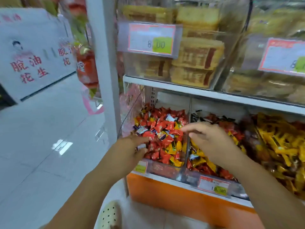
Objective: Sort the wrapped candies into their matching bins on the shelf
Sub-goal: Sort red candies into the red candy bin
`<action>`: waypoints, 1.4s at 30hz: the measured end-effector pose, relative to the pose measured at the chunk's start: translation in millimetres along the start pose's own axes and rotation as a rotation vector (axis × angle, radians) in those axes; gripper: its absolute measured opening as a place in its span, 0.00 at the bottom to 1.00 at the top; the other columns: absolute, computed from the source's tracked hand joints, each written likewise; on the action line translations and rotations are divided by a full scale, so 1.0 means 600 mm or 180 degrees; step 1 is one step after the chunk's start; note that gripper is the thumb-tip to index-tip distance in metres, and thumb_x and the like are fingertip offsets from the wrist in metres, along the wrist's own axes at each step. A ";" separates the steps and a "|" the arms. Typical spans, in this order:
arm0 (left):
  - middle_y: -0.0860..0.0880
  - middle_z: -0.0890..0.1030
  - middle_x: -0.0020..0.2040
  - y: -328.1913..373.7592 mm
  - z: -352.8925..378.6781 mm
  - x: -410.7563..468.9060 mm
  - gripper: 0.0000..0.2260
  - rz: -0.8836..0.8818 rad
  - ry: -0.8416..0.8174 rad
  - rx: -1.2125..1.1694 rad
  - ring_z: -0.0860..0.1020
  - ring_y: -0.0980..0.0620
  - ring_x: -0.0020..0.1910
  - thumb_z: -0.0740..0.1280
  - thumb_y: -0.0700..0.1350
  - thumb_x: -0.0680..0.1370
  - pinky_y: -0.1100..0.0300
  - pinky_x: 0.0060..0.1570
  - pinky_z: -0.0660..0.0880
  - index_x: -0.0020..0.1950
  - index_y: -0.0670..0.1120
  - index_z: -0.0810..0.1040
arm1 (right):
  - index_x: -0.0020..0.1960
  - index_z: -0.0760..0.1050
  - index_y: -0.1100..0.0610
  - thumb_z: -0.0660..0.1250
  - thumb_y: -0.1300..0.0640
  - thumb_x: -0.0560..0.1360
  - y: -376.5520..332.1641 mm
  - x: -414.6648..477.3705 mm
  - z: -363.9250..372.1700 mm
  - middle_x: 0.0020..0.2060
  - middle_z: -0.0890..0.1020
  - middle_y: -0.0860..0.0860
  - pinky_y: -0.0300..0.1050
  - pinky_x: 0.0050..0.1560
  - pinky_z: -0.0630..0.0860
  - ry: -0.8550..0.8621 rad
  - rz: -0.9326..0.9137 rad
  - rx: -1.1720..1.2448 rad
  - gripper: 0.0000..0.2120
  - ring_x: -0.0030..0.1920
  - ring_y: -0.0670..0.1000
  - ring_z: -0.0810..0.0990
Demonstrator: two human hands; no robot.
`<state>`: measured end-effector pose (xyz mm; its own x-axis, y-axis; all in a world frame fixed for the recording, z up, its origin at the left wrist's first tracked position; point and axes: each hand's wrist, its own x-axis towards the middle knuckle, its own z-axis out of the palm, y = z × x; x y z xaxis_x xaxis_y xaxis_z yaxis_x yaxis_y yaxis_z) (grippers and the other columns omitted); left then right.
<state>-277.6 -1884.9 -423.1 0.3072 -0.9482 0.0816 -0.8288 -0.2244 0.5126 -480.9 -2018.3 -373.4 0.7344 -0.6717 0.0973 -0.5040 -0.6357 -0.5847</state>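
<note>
Left hand seems to pinch a pale candy near the front edge of the left bin; right hand hovers, fingers spread, above the divider: best lift strays singly

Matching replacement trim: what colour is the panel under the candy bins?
Orange; the panel shows best in the head view.

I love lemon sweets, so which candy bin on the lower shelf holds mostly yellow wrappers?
The rightmost bin: its contents are nearly all yellow. The leftmost bin is mainly red, and the middle bin mixes red, yellow and black.
</note>
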 end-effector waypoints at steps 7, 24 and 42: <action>0.50 0.79 0.61 -0.031 0.010 0.020 0.16 0.0038 -0.0204 -0.0212 0.76 0.52 0.59 0.66 0.46 0.78 0.55 0.58 0.73 0.66 0.54 0.76 | 0.58 0.81 0.49 0.62 0.68 0.76 -0.028 0.112 0.055 0.60 0.80 0.48 0.41 0.58 0.74 -0.1597 -0.0055 -0.1952 0.20 0.58 0.48 0.78; 0.55 0.80 0.58 -0.036 0.019 0.033 0.18 -0.0139 -0.0436 -0.0565 0.78 0.58 0.54 0.68 0.46 0.77 0.58 0.59 0.73 0.66 0.56 0.74 | 0.60 0.75 0.46 0.74 0.55 0.71 -0.020 0.198 0.095 0.47 0.72 0.44 0.45 0.49 0.73 -0.3132 0.0206 -0.2109 0.18 0.50 0.50 0.73; 0.57 0.76 0.59 -0.020 0.034 0.050 0.24 -0.0064 -0.0265 -0.0858 0.75 0.59 0.53 0.71 0.50 0.75 0.67 0.52 0.69 0.70 0.58 0.69 | 0.51 0.74 0.49 0.76 0.49 0.68 -0.030 0.197 0.050 0.39 0.72 0.42 0.40 0.35 0.65 -0.2338 0.0154 -0.1521 0.16 0.40 0.43 0.70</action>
<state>-268.1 -1915.3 -444.1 0.2734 -0.9619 0.0043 -0.6652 -0.1858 0.7232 -371.6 -2074.6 -375.4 0.7314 -0.3918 -0.5582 -0.5577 -0.8147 -0.1588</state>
